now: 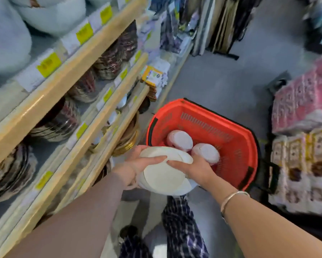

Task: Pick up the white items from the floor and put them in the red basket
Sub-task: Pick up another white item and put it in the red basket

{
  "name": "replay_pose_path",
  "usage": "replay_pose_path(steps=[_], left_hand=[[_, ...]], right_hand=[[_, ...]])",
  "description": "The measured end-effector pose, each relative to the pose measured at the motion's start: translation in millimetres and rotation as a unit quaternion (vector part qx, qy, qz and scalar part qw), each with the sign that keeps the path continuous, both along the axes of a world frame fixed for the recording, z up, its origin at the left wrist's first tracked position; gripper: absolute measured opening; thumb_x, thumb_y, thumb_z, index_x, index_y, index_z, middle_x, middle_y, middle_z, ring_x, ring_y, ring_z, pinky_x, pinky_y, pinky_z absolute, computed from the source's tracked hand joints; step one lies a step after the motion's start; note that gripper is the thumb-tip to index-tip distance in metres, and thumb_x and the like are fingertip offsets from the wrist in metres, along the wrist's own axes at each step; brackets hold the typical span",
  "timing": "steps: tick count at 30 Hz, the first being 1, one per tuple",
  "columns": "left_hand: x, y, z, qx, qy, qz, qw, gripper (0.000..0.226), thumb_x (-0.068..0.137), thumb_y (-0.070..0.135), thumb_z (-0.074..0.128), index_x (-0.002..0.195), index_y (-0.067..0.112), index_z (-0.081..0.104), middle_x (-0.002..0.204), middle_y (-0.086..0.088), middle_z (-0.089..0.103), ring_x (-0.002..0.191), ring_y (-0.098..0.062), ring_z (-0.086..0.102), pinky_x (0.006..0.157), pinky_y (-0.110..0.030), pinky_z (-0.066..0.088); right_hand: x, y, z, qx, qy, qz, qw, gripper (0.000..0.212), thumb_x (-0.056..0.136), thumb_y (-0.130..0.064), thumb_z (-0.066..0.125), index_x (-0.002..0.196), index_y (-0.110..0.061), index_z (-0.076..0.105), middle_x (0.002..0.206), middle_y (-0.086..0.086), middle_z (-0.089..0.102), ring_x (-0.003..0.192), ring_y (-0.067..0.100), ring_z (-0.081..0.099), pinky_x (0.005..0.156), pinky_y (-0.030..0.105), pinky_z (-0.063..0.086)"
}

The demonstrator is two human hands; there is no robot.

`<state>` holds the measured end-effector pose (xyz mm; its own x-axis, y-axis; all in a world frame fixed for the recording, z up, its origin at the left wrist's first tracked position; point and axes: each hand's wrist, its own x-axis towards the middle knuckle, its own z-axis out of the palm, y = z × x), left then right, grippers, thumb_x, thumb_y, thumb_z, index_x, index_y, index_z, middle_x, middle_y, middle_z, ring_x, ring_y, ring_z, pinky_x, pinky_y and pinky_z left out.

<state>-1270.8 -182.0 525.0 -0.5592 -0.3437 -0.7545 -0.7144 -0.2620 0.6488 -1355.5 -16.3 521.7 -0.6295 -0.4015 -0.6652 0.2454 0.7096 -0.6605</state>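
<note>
A stack of white round plates (163,175) is held between both my hands, just at the near left corner of the red basket (236,146). My left hand (136,167) grips the stack's left side, fingers across the top. My right hand (190,169) holds its right side. The red basket stands on the grey floor and holds two white round stacks (179,139) (205,151) lying side by side near its front.
Wooden shelves (67,101) with stacked patterned plates and yellow price tags run along the left. Pink and white wrapped packs (303,116) are piled at the right. My legs in checked trousers (180,228) are below. Grey floor (221,81) stretches beyond the basket.
</note>
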Motion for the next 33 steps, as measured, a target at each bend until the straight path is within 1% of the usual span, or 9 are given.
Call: replay_pose_path(steps=[3, 5, 9, 13, 15, 19, 22, 25, 33], left_hand=[[-49.2, 13.4, -18.0, 0.014, -0.008, -0.044, 0.999, 0.061, 0.067, 0.035, 0.082, 0.118, 0.034, 0.049, 0.105, 0.006, 0.051, 0.101, -0.024, 0.054, 0.076, -0.041, 0.054], [-77.3, 23.8, -33.1, 0.013, -0.01, -0.05, 0.999, 0.062, 0.067, 0.033, 0.082, 0.119, 0.033, 0.047, 0.107, 0.005, 0.05, 0.101, -0.023, 0.051, 0.079, -0.04, 0.052], [-133.3, 41.8, -73.8, 0.007, -0.018, -0.087, 0.996, 0.06, 0.061, 0.034, 0.085, 0.11, 0.033, 0.051, 0.11, 0.004, 0.055, 0.104, -0.023, 0.054, 0.094, -0.045, 0.049], [-171.4, 46.1, -121.5, 0.0, -0.034, -0.111, 0.993, 0.07, 0.048, 0.043, 0.086, 0.109, 0.036, 0.053, 0.111, 0.006, 0.058, 0.104, -0.02, 0.057, 0.093, -0.045, 0.05], [-185.2, 44.9, -150.0, 0.001, -0.046, -0.131, 0.99, 0.063, 0.053, 0.041, 0.087, 0.106, 0.037, 0.052, 0.11, 0.006, 0.058, 0.104, -0.02, 0.057, 0.093, -0.043, 0.05], [-213.4, 34.5, -215.4, -0.014, -0.056, -0.168, 0.984, 0.057, 0.06, 0.033, 0.086, 0.105, 0.033, 0.052, 0.106, 0.006, 0.059, 0.102, -0.017, 0.056, 0.087, -0.033, 0.05], [-229.9, 26.6, -261.9, -0.015, -0.067, -0.174, 0.982, 0.06, 0.062, 0.03, 0.085, 0.112, 0.027, 0.053, 0.103, 0.005, 0.058, 0.1, -0.017, 0.056, 0.08, -0.028, 0.048], [-242.8, 21.2, -311.0, -0.025, -0.072, -0.175, 0.982, 0.058, 0.063, 0.029, 0.084, 0.113, 0.028, 0.053, 0.103, 0.006, 0.056, 0.096, -0.015, 0.054, 0.069, -0.023, 0.045], [-247.6, 6.2, -427.9, -0.049, -0.1, -0.174, 0.978, 0.062, 0.063, 0.029, 0.084, 0.115, 0.033, 0.051, 0.113, 0.002, 0.054, 0.107, -0.02, 0.053, 0.096, -0.039, 0.047]], right_hand=[[-36.8, 21.1, -14.8, 0.002, -0.022, -0.028, 0.999, 0.039, 0.066, -0.057, 0.077, 0.092, -0.033, 0.062, 0.104, -0.006, 0.066, 0.099, 0.017, 0.062, 0.09, 0.035, 0.051], [-61.6, 34.3, -33.3, 0.017, -0.024, -0.042, 0.999, 0.063, 0.059, -0.065, 0.076, 0.104, -0.023, 0.063, 0.106, -0.003, 0.067, 0.098, 0.017, 0.062, 0.081, 0.033, 0.053], [-110.8, 54.8, -71.9, 0.04, -0.036, -0.055, 0.997, 0.089, 0.04, -0.08, 0.067, 0.104, -0.018, 0.064, 0.102, -0.003, 0.069, 0.09, 0.013, 0.064, 0.062, 0.022, 0.046], [-142.2, 61.4, -115.2, 0.052, -0.062, -0.08, 0.994, 0.073, 0.061, -0.063, 0.075, 0.113, -0.016, 0.059, 0.108, 0.001, 0.066, 0.096, 0.019, 0.063, 0.074, 0.03, 0.052], [-149.9, 62.6, -142.4, 0.054, -0.077, -0.094, 0.991, 0.066, 0.066, -0.057, 0.076, 0.116, -0.017, 0.06, 0.107, -0.001, 0.067, 0.094, 0.017, 0.063, 0.075, 0.028, 0.052], [-165.3, 56.3, -209.4, 0.059, -0.096, -0.116, 0.987, 0.061, 0.062, -0.059, 0.077, 0.108, -0.021, 0.065, 0.103, -0.003, 0.07, 0.094, 0.015, 0.064, 0.083, 0.032, 0.053], [-179.6, 48.6, -260.8, 0.055, -0.101, -0.115, 0.987, 0.084, 0.044, -0.072, 0.072, 0.111, -0.021, 0.066, 0.104, -0.004, 0.07, 0.096, 0.014, 0.065, 0.087, 0.032, 0.053], [-191.8, 42.5, -315.2, 0.053, -0.11, -0.121, 0.985, 0.072, 0.056, -0.063, 0.077, 0.113, -0.021, 0.065, 0.106, -0.002, 0.07, 0.098, 0.015, 0.065, 0.09, 0.035, 0.053], [-199.3, 22.3, -433.1, 0.033, -0.15, -0.141, 0.978, 0.071, 0.044, -0.063, 0.08, 0.1, -0.021, 0.068, 0.1, -0.003, 0.071, 0.096, 0.016, 0.066, 0.089, 0.039, 0.055]])
